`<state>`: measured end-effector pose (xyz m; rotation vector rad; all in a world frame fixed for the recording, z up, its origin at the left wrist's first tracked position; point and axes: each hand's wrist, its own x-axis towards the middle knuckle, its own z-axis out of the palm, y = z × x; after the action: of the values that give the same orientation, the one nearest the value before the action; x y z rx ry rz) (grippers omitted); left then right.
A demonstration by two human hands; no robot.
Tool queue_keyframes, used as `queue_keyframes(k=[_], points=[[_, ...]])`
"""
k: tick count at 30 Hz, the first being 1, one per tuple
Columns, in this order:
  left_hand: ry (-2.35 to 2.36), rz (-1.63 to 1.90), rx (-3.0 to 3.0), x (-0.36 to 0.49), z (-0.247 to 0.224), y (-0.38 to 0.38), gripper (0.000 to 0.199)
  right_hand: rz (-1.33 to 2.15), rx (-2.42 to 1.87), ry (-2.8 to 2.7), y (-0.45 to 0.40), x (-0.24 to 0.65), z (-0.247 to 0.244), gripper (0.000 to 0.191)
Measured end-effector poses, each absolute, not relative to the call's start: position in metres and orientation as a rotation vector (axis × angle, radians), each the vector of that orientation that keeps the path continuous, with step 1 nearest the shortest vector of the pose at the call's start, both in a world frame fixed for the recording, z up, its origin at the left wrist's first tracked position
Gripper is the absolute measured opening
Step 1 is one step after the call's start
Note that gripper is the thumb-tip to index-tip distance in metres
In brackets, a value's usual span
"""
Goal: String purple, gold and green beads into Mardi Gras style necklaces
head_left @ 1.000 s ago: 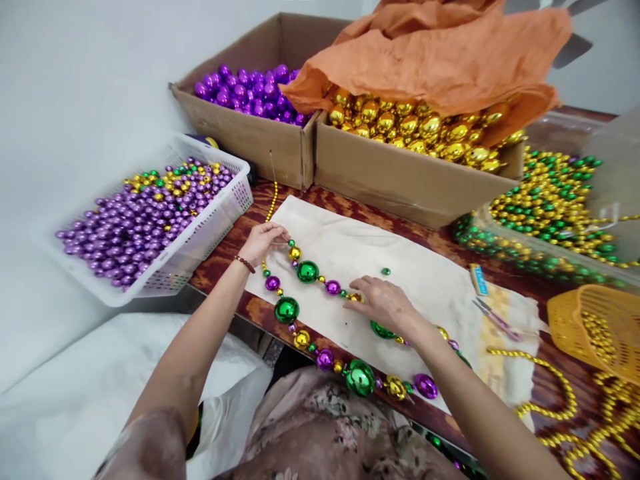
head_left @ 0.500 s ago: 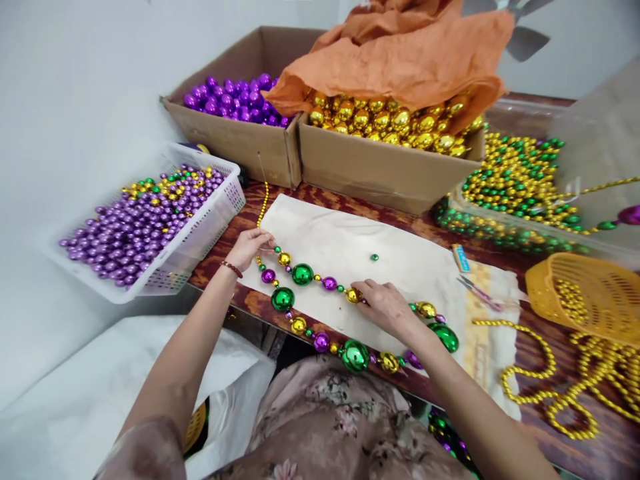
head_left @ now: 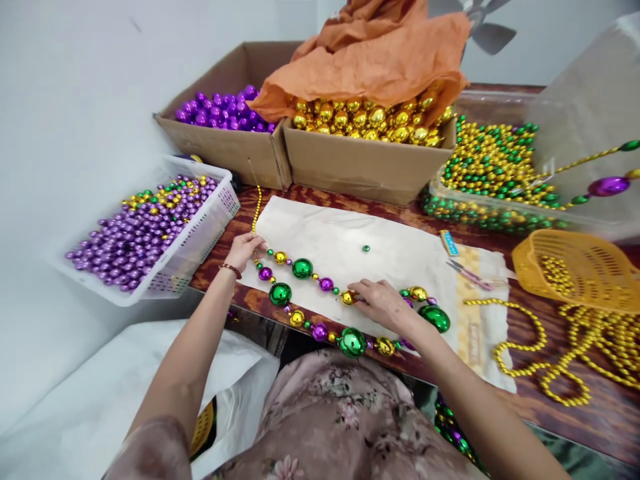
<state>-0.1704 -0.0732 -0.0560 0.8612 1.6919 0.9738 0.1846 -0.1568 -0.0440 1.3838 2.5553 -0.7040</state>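
Observation:
A necklace of green, gold and purple beads [head_left: 353, 342] lies in a loop over the white cloth [head_left: 320, 227] and the table's front edge. My left hand [head_left: 243, 251] pinches the strand at its left end, where a string of small gold beads [head_left: 258, 207] runs up away from it. On the upper row, my right hand [head_left: 383, 303] rests with bent fingers at a gold bead [head_left: 347, 297] and hides the beads beneath the palm. One loose green bead [head_left: 366, 249] sits on the cloth.
Behind stand cardboard boxes of purple balls [head_left: 225, 110] and gold balls [head_left: 365, 117]. A white basket [head_left: 200, 233] is left. At right are a clear bin [head_left: 495, 207], a yellow basket [head_left: 580, 267], gold bead strings [head_left: 537, 333], scissors [head_left: 470, 273] and a small blue box [head_left: 449, 243].
The view has shifted slightly, so the boxes and bin appear further left. Both hands keep nearly the same places on the necklace.

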Motion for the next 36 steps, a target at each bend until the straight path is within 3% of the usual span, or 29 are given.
queue_keyframes(k=[18, 26, 36], points=[[1.768, 0.941, 0.945, -0.173, -0.057, -0.083, 0.011, -0.822, 1.58, 2.754, -0.174, 0.207, -0.059, 0.033], [1.769, 0.941, 0.968, -0.169, -0.06, -0.084, 0.008, -0.513, 1.986, 2.701, -0.187, 0.281, -0.057, 0.035], [1.765, 0.912, 1.018, -0.166, -0.055, -0.089, 0.008, -0.46, 1.832, 2.652, -0.202, 0.291, -0.077, 0.044]])
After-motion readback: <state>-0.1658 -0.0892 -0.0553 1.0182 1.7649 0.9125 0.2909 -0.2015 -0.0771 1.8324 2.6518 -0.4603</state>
